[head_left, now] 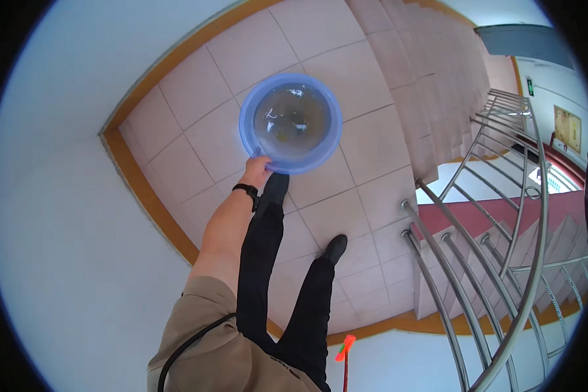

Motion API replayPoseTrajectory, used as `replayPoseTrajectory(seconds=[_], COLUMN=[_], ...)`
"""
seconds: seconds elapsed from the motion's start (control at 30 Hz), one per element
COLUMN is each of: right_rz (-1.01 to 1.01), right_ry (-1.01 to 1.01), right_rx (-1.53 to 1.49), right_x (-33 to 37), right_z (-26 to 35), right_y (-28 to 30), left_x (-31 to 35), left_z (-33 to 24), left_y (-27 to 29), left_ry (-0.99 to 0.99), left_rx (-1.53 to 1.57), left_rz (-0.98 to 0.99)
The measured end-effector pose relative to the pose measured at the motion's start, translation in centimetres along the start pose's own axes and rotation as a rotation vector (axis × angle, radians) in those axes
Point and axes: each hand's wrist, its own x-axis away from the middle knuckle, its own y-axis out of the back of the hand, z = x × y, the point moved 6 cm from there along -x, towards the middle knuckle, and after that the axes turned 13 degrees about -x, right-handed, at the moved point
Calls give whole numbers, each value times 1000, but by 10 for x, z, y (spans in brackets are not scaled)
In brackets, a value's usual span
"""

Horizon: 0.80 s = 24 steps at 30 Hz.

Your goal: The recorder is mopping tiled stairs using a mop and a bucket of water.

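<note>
My left hand is closed on the near-left part of the rim of a round light-blue basin. Murky, greyish water fills part of it, and light glints on the surface. The basin is in front of my left foot and looks upright. The dark band on my left wrist is a watch. My right hand is out of sight. Near the lower edge shows an orange head with a bit of green on a thin red stick; what holds it, if anything, cannot be seen.
Pale tiles cover the landing. Stairs lead up at the upper right and down at the right. A metal railing curves along the right. White walls with a brown skirting close off the left.
</note>
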Motion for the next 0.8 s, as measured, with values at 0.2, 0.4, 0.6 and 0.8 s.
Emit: replayPoseTrajectory(seconds=[0.2,0.4,0.6,0.8], right_rz=[63,30,80,206], right_ry=[-90,-102,-91,50], right_rx=[-75,-74,-148,-205], right_x=[13,37,55,47], right_z=[-28,-27,-25,-48], right_y=[-5,-19,-45,-84], left_x=[-44,-67,-69,-6], left_z=[-12,-6,1,12], left_y=[3,12,27,11], left_ry=[22,49,176,53], left_rx=[57,111,29,-142], left_rz=[-11,-19,-128,-113])
